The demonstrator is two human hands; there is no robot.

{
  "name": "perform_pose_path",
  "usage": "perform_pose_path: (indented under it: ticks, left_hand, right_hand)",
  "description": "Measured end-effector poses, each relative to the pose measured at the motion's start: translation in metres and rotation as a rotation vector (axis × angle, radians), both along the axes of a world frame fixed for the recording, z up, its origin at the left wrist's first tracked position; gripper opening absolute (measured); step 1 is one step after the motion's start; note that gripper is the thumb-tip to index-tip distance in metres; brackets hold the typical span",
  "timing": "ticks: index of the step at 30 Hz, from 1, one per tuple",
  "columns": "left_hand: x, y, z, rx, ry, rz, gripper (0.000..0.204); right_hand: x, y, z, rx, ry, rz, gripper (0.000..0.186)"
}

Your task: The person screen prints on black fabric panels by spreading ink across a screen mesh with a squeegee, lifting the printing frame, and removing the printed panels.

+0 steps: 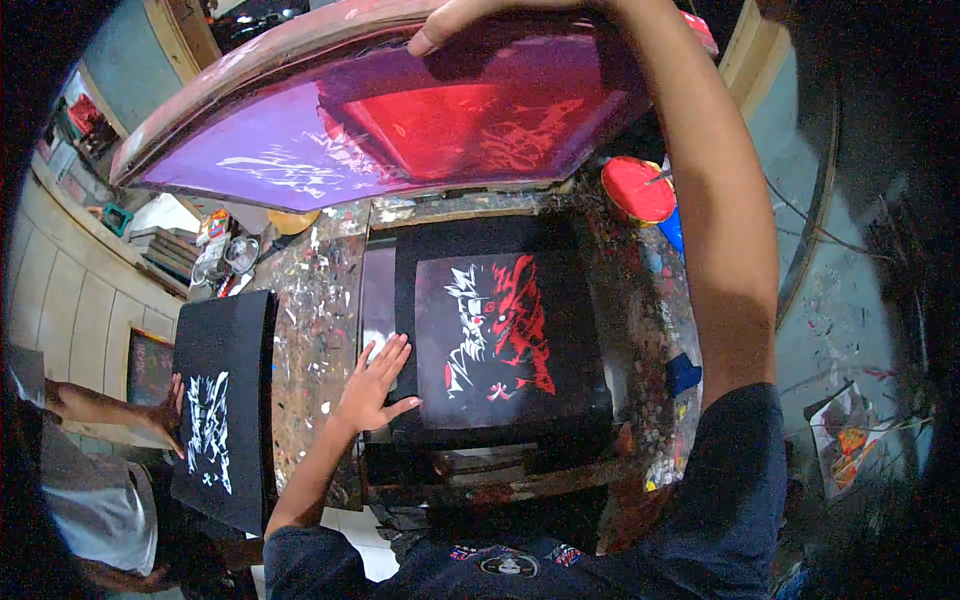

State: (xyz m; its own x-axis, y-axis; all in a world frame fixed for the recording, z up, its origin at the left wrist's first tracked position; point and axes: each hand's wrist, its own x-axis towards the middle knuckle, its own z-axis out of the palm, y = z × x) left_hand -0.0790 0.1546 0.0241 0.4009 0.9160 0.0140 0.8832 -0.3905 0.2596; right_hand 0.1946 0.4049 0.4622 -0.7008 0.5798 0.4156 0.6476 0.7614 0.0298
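A screen printing frame (235,105) stands tilted up at the far side of the table, red ink and a pale purple area on its mesh. My right hand (480,18) grips the frame's upper edge; its thumb shows on the near face and the other fingers are mostly out of sight. Below it, a black fabric piece (500,415) lies on the printing board, bearing a white and red design. My left hand (375,385) rests flat at the fabric's left edge, fingers stretched out and thumb apart.
On the left, another person's hand (168,420) touches a black panel (225,325) with a white print. A tub of red ink (638,190) stands at the back right of the paint-stained table (318,300). Small containers (240,253) sit at the back left.
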Motion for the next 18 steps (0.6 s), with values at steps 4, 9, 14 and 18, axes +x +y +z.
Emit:
perform_pose_path:
  ticks: [4, 9, 14, 18]
  left_hand:
    - [0.002, 0.000, -0.001, -0.006, -0.008, 0.009, 0.096]
    - [0.001, 0.001, 0.007, -0.005, -0.075, -0.013, 0.104]
    - [-0.001, 0.002, 0.003, -0.002, -0.027, -0.022, 0.110]
    - [-0.001, 0.002, 0.002, 0.022, -0.019, -0.027, 0.111]
  right_hand:
    - [0.001, 0.001, -0.001, -0.022, 0.005, 0.045, 0.127]
    - [0.007, -0.010, 0.007, -0.164, -0.021, 0.047, 0.125]
    - [0.007, -0.007, 0.002, -0.086, 0.049, 0.069, 0.123]
    - [0.006, -0.010, 0.002, -0.124, 0.023, 0.050, 0.121]
